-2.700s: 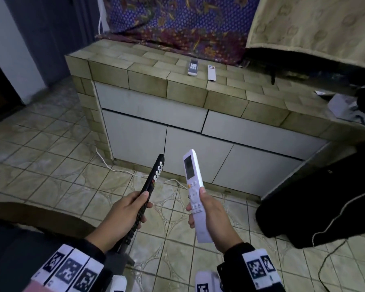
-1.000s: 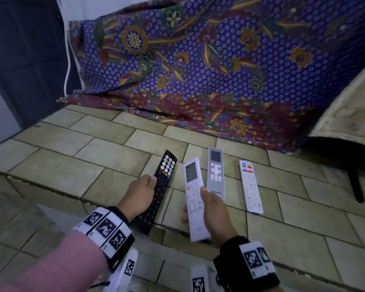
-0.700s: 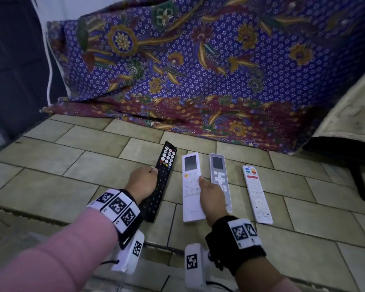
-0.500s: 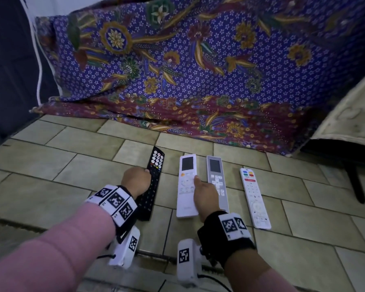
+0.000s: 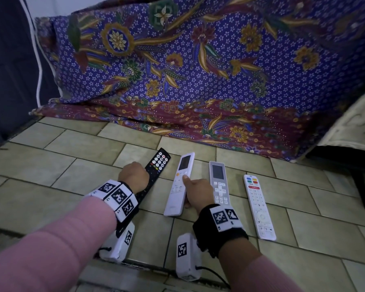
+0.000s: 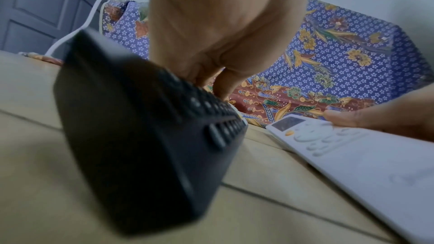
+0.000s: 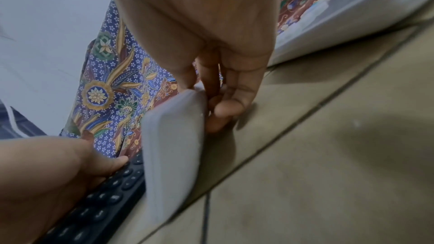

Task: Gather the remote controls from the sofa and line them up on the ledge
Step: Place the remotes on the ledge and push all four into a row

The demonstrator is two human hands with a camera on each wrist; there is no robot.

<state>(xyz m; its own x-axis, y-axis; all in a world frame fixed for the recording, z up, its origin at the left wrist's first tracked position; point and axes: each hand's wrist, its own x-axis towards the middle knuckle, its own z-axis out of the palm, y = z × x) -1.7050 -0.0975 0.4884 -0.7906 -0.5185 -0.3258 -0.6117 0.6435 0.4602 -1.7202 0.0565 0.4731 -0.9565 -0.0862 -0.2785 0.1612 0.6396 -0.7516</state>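
Step in hand: setting the last two remotes down in the row on the tiled ledge (image 5: 50, 175); the next move likely calls for letting go and nudging both square with the grey remote (image 5: 219, 186).
Left hand (image 5: 133, 175): fingers curled round the black remote (image 5: 158, 163), which lies two places left of the grey remote; its near end seems slightly raised, though that view is blurred.
Right hand (image 5: 198, 190): thumb on top, fingers pinching the edge of the white remote (image 5: 180, 182), just left of the grey remote.
Slim white remote (image 5: 258, 205): just right of the grey remote, untouched.
Patterned cloth (image 5: 198, 70): beyond the grey remote.
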